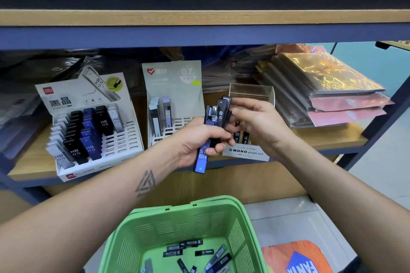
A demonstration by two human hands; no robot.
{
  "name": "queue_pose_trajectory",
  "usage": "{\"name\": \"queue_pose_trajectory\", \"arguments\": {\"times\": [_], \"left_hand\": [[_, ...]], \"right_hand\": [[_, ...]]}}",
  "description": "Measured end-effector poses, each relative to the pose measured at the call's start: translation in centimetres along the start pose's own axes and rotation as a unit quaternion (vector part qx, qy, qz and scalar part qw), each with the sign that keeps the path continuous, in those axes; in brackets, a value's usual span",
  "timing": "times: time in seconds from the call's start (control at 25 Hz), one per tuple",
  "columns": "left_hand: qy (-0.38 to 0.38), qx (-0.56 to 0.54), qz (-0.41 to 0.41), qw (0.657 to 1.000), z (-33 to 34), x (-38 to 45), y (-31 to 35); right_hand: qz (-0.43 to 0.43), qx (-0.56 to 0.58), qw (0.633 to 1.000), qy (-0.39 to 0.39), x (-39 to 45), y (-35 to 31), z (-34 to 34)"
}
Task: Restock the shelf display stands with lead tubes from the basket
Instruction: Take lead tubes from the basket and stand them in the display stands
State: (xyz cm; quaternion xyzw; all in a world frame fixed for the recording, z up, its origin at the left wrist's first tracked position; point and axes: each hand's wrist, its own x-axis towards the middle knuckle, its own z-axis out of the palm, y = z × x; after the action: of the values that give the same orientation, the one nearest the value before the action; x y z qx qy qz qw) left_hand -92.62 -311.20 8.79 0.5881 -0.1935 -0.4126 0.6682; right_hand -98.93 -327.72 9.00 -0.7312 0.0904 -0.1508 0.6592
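Note:
My left hand (199, 139) grips a bunch of lead tubes (214, 117), black, clear and blue, in front of the shelf; one blue tube (201, 158) hangs below the fist. My right hand (255, 122) pinches the top of a black tube (223, 108) in that bunch. Just behind the hands stands the small MONO graph stand (246, 153) with a few black tubes in it. The middle grey stand (175, 99) holds a few tubes. On the left, the white stand (93, 131) holds several black, blue and white tubes. Below, the green basket (184, 217) has several loose tubes on its bottom.
Stacked shiny plastic packets (328, 88) lie on the shelf to the right. A wooden shelf edge (199, 17) runs overhead. An orange mat (297, 257) lies on the tiled floor beside the basket. Dark wrapped stock fills the shelf's back left.

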Motion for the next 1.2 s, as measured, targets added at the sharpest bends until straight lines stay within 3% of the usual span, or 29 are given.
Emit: {"name": "queue_pose_trajectory", "arguments": {"times": [0.2, 0.44, 0.92, 1.08, 1.2], "left_hand": [[0.012, -0.010, -0.003, 1.000, -0.5, -0.5, 0.5], [0.092, -0.029, -0.001, 0.995, -1.9, -0.2, 0.5], [0.099, -0.019, 0.009, 0.995, -1.3, 0.4, 0.0], [0.099, -0.005, -0.002, 0.995, -1.3, 0.8, -0.2], [0.097, -0.001, 0.003, 0.995, -1.4, 0.8, -0.2]], "right_hand": [[-0.005, 0.002, 1.000, -0.010, 0.4, -0.3, 0.0], [-0.015, 0.002, 1.000, 0.011, 0.8, -0.3, -1.1], [0.008, 0.034, 0.999, 0.000, -0.5, -0.8, -1.9], [-0.029, -0.107, 0.990, 0.083, -0.6, -1.3, -3.7], [-0.054, -0.300, 0.945, 0.119, -0.6, -0.5, -4.5]]}}
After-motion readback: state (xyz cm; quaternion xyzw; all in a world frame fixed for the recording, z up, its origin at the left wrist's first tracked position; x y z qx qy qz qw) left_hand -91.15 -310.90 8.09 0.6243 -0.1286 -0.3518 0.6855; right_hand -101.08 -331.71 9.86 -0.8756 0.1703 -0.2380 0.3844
